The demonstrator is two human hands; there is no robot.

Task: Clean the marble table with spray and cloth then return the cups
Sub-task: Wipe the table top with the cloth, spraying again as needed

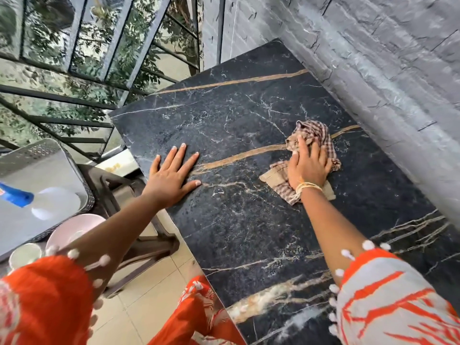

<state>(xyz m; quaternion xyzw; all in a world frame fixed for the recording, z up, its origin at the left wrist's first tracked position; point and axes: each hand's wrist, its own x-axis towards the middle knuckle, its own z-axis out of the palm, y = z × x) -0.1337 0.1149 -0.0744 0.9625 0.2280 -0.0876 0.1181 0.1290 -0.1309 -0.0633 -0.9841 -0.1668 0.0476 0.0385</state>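
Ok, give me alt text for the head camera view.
A right hand presses a checked brown cloth on a black gold-veined marble table; the left hand rests flat beside it. Pale cups and a blue-capped spray bottle sit left.

marble table (249, 115): black stone, polished, slight sheen, white and gold veins | cloth (316, 135): woven checked fabric, matt, crumpled | wall (385, 58): grey rough split-face stone | railing (74, 100): dark metal bars | spray bottle (37, 200): translucent plastic, blue plastic head | cup (25, 255): glazed white ceramic | floor (149, 295): smooth beige tiles
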